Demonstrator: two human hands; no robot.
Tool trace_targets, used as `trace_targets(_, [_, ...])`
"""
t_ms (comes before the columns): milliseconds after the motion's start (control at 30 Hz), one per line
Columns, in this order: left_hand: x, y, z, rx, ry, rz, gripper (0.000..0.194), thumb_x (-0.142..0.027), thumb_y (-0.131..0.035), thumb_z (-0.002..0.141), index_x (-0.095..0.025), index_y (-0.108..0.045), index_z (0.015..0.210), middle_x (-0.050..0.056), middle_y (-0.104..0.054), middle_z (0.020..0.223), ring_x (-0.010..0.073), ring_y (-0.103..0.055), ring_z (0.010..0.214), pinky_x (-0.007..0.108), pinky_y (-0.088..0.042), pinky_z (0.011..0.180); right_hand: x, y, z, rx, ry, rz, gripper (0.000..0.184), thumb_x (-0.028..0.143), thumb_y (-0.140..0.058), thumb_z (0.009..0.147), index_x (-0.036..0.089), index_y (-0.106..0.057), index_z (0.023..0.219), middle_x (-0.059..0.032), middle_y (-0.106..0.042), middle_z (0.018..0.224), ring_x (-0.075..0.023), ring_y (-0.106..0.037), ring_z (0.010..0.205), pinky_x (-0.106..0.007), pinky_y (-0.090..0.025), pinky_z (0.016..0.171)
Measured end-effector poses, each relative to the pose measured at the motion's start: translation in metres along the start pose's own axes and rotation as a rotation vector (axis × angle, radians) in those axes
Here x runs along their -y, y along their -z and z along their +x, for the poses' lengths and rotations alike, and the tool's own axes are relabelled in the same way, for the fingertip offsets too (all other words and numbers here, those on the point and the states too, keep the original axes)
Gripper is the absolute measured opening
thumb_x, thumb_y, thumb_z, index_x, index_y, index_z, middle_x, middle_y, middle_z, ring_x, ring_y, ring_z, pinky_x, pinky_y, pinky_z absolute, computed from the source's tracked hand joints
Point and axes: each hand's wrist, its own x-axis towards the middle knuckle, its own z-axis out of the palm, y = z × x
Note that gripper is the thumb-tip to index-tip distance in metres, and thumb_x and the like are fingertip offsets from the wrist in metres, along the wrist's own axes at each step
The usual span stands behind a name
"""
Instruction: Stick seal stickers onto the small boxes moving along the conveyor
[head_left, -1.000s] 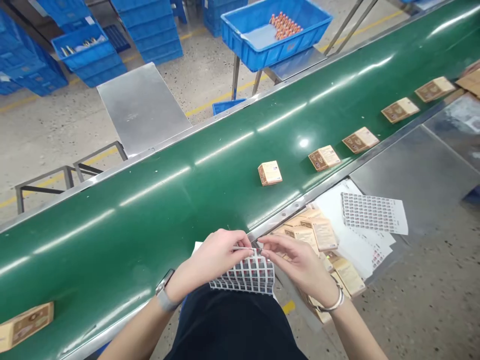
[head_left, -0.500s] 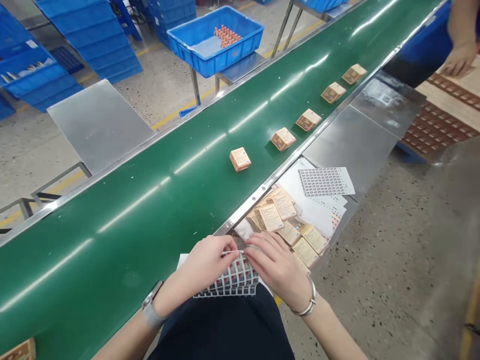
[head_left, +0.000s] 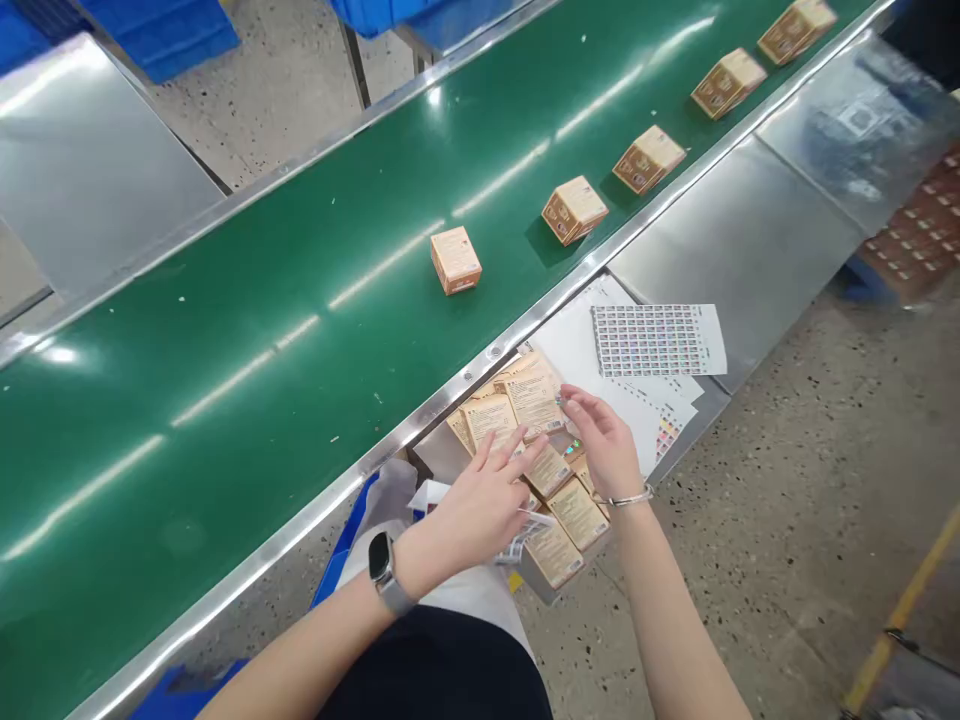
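My left hand [head_left: 487,505] reaches over several small tan cartons [head_left: 576,515], its fingers spread on or just above their tops. A sheet of small printed stickers [head_left: 517,540] is tucked under that palm and thumb, mostly hidden by the hand. My right hand [head_left: 606,440] pinches a tiny sticker [head_left: 561,400] between thumb and forefinger, at the right edge of an upper carton [head_left: 534,395]. The cartons lie close together, printed faces up, on the metal side table.
A green conveyor belt [head_left: 300,420] runs diagonally past, carrying a spaced row of cartons [head_left: 456,260]. Another sticker sheet [head_left: 656,340] lies on white papers to the right, on the metal side table [head_left: 735,230]. The belt's metal rail [head_left: 480,370] borders the cartons.
Both hands have moved from the sticker sheet near my lap to the cartons. The right hand now carries a small sticker. The sheet has gone under my left hand, and the view has shifted closer.
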Motion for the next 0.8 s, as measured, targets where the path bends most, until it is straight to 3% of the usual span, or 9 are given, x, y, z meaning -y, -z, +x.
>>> trace_targets(200, [0.005,-0.017,0.031,0.02,0.042,0.062,0.013,-0.017,-0.06,0.088,-0.011,-0.071,0.084,0.014,-0.03,0.159,0.0333,-0.014,0.15,0.057,-0.014,0.123,-0.02,-0.014,0.016,-0.001,-0.059,0.052,0.041,0.06,-0.074,0.068,0.021,-0.066,0.079,-0.0103,-0.071,0.119,-0.0274,-0.064,0.113,-0.045,-0.051,0.097])
trace_targets(367, [0.008,-0.02,0.028,-0.002,0.057,0.059,0.015,-0.015,-0.058,0.088,-0.013,-0.07,0.08,0.01,-0.029,0.159,0.0292,-0.016,0.151,0.05,-0.012,0.125,-0.022,-0.017,0.01,-0.06,-0.063,0.077,0.036,0.055,-0.074,0.07,0.021,-0.065,0.078,-0.0093,-0.071,0.117,-0.0254,-0.064,0.112,-0.043,-0.049,0.099])
trace_targets(800, [0.008,-0.02,0.028,0.0,0.07,0.043,0.016,-0.014,-0.059,0.088,-0.013,-0.071,0.078,0.01,-0.032,0.158,0.0274,-0.021,0.15,0.047,-0.011,0.125,-0.012,-0.024,0.004,-0.095,0.132,-0.104,0.032,0.051,-0.068,0.077,0.02,-0.062,0.078,-0.0107,-0.071,0.112,-0.0249,-0.066,0.106,-0.044,-0.049,0.096])
